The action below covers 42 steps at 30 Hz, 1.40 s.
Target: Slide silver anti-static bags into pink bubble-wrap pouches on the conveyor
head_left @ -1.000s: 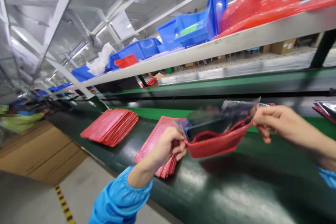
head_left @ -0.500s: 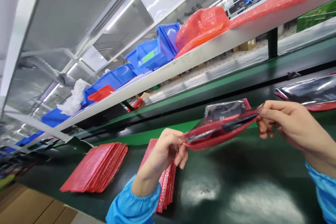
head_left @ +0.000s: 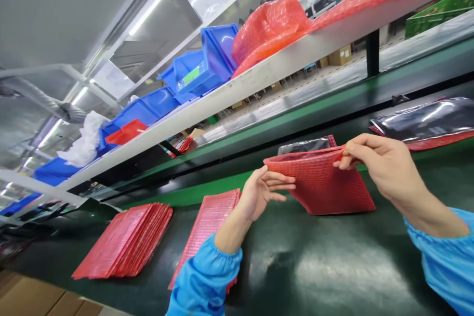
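Observation:
A red bubble-wrap bag hangs upright in front of me, its top edge uppermost and its lower edge close to the dark green work surface. My right hand pinches its upper right corner between thumb and fingers. At the upper left corner, my left hand has its thumb by the edge and its fingers stretched across the front, holding the bag there. Behind it lies a dark, shiny film packet, partly covered. My left forearm partly hides a stack of red bubble-wrap bags.
Another stack of red bags lies further left. At right, dark glossy packets rest near the back ledge. A white shelf crosses above, carrying blue bins and red bubble wrap. Cardboard is at lower left.
The red bag was stretched nearly flat with its mouth toward me; now it hangs down with its front showing. My left hand's fingers have straightened. The view has shifted slightly.

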Available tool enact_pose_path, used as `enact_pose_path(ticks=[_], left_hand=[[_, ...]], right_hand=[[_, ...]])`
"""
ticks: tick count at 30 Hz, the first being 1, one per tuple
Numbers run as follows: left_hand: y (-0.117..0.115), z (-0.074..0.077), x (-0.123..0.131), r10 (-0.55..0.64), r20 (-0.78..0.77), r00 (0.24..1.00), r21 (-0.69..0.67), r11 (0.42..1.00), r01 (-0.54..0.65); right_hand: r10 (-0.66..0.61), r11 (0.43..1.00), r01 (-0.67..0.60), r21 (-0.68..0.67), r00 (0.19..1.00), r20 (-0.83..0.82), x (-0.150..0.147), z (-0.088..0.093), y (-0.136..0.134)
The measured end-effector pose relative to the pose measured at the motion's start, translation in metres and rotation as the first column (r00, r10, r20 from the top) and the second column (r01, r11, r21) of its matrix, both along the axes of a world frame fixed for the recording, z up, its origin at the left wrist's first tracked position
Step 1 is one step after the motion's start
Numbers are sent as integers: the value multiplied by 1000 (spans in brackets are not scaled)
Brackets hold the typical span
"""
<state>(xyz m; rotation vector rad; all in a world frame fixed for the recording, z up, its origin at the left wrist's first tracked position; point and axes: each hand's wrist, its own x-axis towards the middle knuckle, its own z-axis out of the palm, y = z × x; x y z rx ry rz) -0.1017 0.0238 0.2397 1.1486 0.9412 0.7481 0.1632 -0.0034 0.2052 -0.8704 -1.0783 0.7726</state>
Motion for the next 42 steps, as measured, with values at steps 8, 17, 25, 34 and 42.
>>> enact_pose_path(ticks=[8,17,25,34,42], left_hand=[[-52,-47,2,-106,271,957,-346,917,199],[-71,-63,-69,653,251,715,-344,750,-564],[-104,-61,-180,957,186,223,-257,266,-929],[-158,-106,-230,838,-394,378,-150,347,-926],[-158,-106,-240,666,-623,411,154,619,-770]], right_hand=[[-91,776,-229,587,882,463,-84,-25,-70],[248,738,-607,296,652,717,-119,-124,-70],[317,860,-510,13,555,769,-91,-192,-41],[82,952,-284,112,593,801,-71,-198,26],[96,823,515,-240,290,952,3,-166,135]])
